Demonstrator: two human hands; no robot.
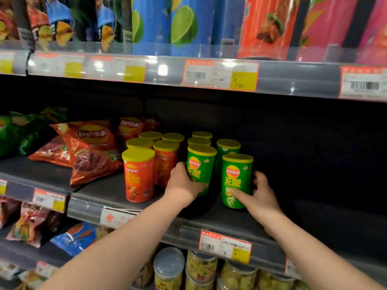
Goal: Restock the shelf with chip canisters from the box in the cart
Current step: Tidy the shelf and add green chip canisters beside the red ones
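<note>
Closest in, at the front lip of the dark shelf (209,220), a price tag (225,245). Just past it, left hand (182,182) wrapped round the side of a green can (201,166), fingers curled on it. Beside that, right hand (260,194) hugging a second green can (236,181), thumb across the front, fingers behind. Both cans upright at the front of the shelf, just beside each other. Left of them, red cans (139,174) with yellow lids in rows. Further back, more green cans (227,149). Far left, red chip bags (92,147) lying down. Up top, tall blue tubes (182,26) standing side by side.
</note>
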